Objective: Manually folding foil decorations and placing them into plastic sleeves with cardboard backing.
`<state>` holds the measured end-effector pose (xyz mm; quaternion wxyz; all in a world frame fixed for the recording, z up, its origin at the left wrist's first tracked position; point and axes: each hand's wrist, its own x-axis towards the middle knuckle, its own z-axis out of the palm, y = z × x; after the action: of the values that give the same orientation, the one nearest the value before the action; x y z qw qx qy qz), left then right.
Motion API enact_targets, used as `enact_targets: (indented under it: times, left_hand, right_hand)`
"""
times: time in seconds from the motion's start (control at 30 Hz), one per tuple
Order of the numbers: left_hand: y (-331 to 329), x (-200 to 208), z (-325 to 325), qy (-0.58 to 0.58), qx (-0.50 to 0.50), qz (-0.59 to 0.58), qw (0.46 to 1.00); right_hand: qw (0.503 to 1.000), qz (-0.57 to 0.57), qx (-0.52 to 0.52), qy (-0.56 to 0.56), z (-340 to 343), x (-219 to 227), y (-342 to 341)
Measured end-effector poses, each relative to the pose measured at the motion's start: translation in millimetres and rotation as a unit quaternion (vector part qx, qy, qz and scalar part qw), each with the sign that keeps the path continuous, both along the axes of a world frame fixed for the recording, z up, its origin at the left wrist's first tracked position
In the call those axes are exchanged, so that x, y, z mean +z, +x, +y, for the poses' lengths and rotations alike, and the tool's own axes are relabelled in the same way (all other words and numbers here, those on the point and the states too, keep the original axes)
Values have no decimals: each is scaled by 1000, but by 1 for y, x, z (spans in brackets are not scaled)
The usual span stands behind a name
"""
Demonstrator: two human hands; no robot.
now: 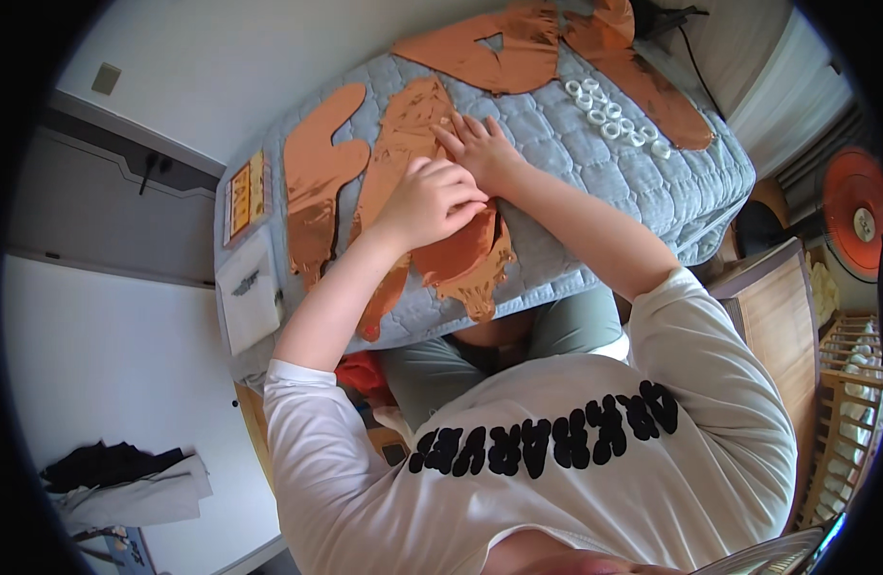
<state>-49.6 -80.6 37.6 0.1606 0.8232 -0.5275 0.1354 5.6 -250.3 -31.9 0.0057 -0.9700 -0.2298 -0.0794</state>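
Observation:
A flat copper-coloured foil balloon (412,110) lies crumpled on the quilted bed in front of me. My left hand (432,199) is closed over its middle, thumb and fingertips pinched together at the foil; what exactly sits between them is mostly hidden. Just beyond, my right hand (481,151) rests flat with fingers spread, pressing on the balloon's right edge. Below my hands, a darker, smooth foil part (460,251) ends in a wrinkled lower edge. Another flat balloon (324,163) with a curved outline lies to the left.
Farther back lie a foil balloon with a triangular hole (460,53) and a long one (652,91). Several white rolls (610,129) sit at right. A flat packet (247,198) and a white sheet (251,292) lie along the left edge. A red fan (855,216) stands right.

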Motion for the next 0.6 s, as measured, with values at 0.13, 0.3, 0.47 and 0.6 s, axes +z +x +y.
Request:
enact_targets:
  times: [0.13,0.3,0.47,0.6]
  left_hand:
    - [-8,-34,-1,-10,-13,-33,999]
    - [-11,-43,-6,-22,-28,-12,999]
    - [-21,-47,-4,-13,-18,26,999]
    - [-30,-46,1,17,4,58,998]
  right_hand:
    - [999,-4,-28,21,4,-1,-2]
    - [998,16,-28,46,-1,0,-4]
    - [998,15,-35,47,3,4,-9]
    - [998,12,-37,51,3,5,-9]
